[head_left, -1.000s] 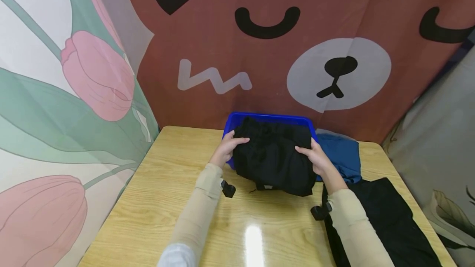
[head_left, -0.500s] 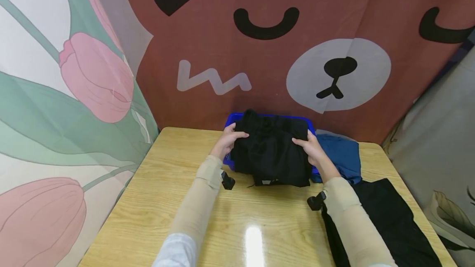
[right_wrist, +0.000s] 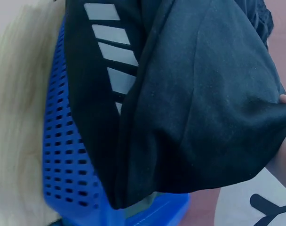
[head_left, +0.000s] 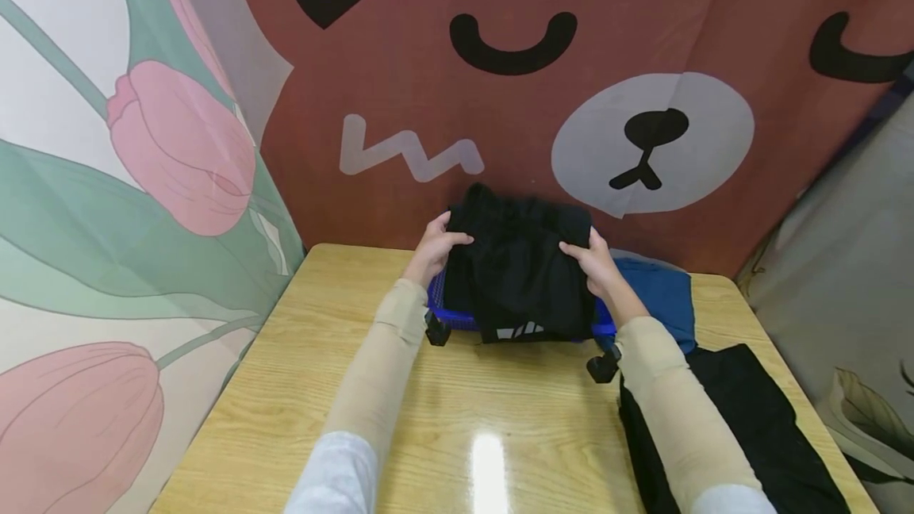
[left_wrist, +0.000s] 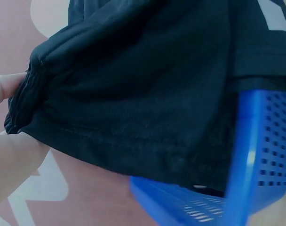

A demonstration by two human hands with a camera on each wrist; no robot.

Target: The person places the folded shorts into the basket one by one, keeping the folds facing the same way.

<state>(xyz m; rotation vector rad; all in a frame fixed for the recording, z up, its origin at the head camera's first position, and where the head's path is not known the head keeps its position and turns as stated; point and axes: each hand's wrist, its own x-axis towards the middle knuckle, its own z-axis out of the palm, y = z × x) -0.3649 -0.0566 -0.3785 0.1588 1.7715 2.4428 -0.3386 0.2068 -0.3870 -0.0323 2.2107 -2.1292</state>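
Observation:
Black pants with a gathered waistband and pale stripes hang in front of and over a blue plastic basket. My left hand pinches their upper left edge, thumb in front. At the opposite edge, my right hand grips the cloth the same way. The left wrist view shows the pants draped past the basket's rim. Pale stripes show on the lower layer in the right wrist view, beside the perforated basket wall. Most of the basket's inside is hidden.
Right of the basket lies a folded blue garment. Another black garment spreads along the right side of the wooden table, partly under my right forearm. A printed bear curtain stands right behind the basket.
Both hands have lifted the black pants up and away, toward the curtain. The pants' lower edge has risen, uncovering the basket's front rim and the pale stripes.

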